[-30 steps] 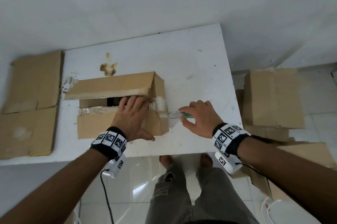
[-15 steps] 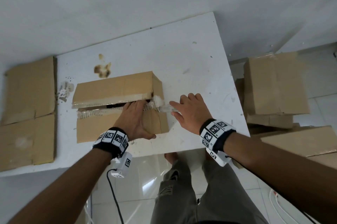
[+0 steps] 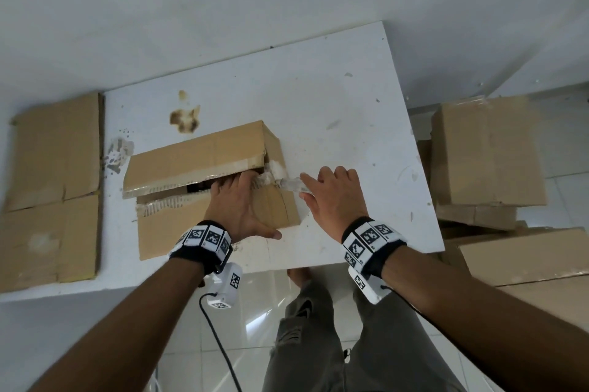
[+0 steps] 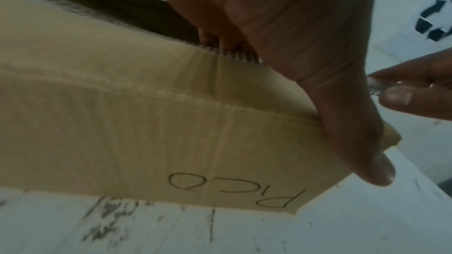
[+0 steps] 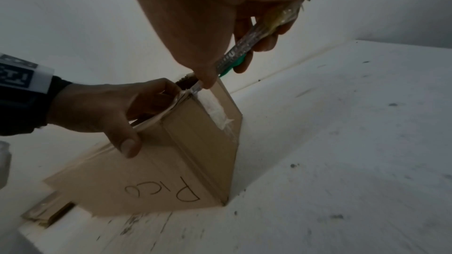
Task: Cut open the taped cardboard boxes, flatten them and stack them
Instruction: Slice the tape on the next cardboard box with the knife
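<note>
1. Cardboard box (image 3: 204,187) sitting on the white table (image 3: 318,98), toward its near edge and left of middle; top seam already slit along most of its length, far flap lifted a little.
2. Left hand (image 3: 237,203) pressing down on the near flap by the box's right end, fingers tucked over the cut edge into the gap, thumb spread down the front face above the handwritten lettering.
3. Right hand (image 3: 334,197) gripping a clear-handled box cutter (image 5: 247,45), fingers wrapped round the handle, blade tip at the top right corner where white tape (image 5: 215,109) runs down the end face.
4. Best done by drawing the blade down along that tape away from the holding hand, shallow, with left fingertips well clear of the seam.
5. Firm downward pressure advisable so the box does not slide.
6. Flattened cardboard (image 3: 54,187) lying at the table's left edge; more taped boxes (image 3: 487,149) waiting off the right edge.
</note>
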